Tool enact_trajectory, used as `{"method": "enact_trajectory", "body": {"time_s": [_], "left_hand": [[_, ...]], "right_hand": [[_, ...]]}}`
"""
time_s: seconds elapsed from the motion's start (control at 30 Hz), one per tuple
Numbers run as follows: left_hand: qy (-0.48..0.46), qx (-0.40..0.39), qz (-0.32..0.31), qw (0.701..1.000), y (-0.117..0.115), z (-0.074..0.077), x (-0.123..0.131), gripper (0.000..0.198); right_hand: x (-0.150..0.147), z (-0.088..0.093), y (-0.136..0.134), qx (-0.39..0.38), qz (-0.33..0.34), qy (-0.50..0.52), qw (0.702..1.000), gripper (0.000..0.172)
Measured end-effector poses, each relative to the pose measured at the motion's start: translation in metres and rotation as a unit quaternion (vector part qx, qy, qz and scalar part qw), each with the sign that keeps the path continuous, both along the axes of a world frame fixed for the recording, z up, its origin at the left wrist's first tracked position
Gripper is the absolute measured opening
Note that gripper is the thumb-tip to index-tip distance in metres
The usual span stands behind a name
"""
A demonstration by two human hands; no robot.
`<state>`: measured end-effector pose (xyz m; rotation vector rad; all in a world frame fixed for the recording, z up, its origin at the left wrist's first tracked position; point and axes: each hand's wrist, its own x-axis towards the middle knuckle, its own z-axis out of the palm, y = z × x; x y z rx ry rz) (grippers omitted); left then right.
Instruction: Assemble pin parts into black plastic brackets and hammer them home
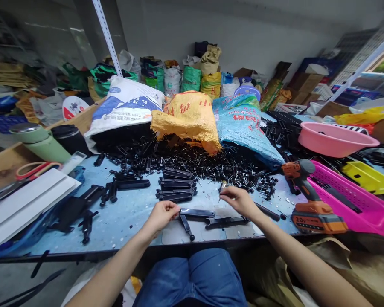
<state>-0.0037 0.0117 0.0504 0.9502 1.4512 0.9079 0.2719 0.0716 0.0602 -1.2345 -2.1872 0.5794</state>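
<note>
My left hand [160,216] pinches the left end of a hinged black plastic part [196,212], where its two arms meet. One arm points right and the shorter one slants down toward me. Closed at the fingertips, my right hand [240,200] holds a small shiny metal cylinder [223,186] just above the table. A thin pointed bit shows below those fingers, too small to name. Between the hands and the table edge lies another long black plastic part [226,222]. A stack of similar folded black parts [176,189] sits just beyond my left hand.
Loose screws and small black pieces [192,160] spill from white [124,102], yellow [188,115] and blue [243,123] woven sacks. At right are an orange cordless drill [318,213], a magenta basket [371,209] and a pink basin [336,143]. Scissors [35,170] and a green flask [41,143] are left.
</note>
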Motion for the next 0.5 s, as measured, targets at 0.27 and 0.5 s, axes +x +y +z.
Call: {"method": "enact_trajectory", "body": {"time_s": [0.27,0.5], "left_hand": [[0.059,0.035,-0.007,0.998,0.008,-0.005,0.001,0.043],[0.133,0.074,-0.005,0.988,-0.001,-0.018,-0.001,0.056]], "right_hand": [[-0.017,-0.018,-0.032,0.031,0.041,0.043,0.998,0.023],[-0.014,-0.035,-0.045,0.143,0.1,-0.065,0.983,0.027]]}}
